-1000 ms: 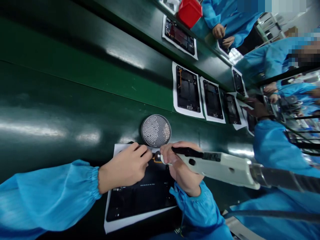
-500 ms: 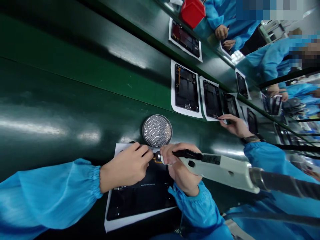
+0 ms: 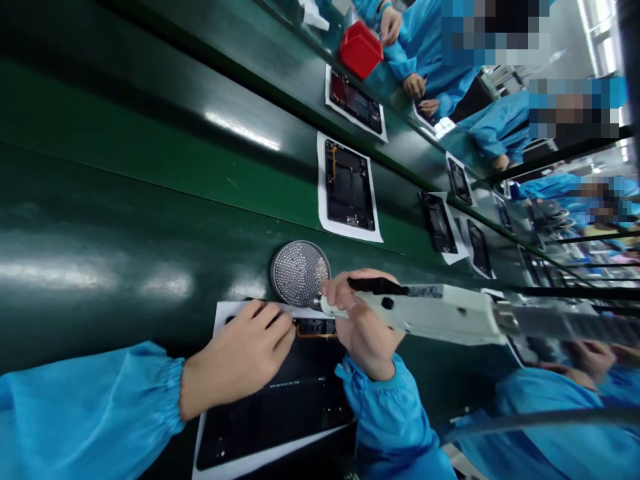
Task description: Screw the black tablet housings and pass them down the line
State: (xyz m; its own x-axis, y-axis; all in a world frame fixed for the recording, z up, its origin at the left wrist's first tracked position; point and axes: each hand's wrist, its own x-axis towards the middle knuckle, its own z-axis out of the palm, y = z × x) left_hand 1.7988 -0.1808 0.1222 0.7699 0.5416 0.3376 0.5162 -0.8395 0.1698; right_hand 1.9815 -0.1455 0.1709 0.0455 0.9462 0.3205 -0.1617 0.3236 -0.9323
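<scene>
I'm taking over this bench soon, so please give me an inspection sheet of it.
Surface: glossy green tabletop, bright glare.
Job's things: flat black panel on white paper-like sheet; pale handheld tool, tip by round grey perforated metal dish, contact unclear.
Clutter: red plastic box, far side.
Left hand: on the panel's upper edge; grip unclear.
Right hand: closed around the tool.
Cables: dark ribbed hose at the tool's rear; grey cable, lower right.
Surroundings: similar panels on white sheets; blue-sleeved co-workers.

Workbench green. Lower-left sleeve blue. Electric screwdriver off-white, lever black. Dish grey, dotted. Upper bin red. Lower-right hose probably grey.
</scene>
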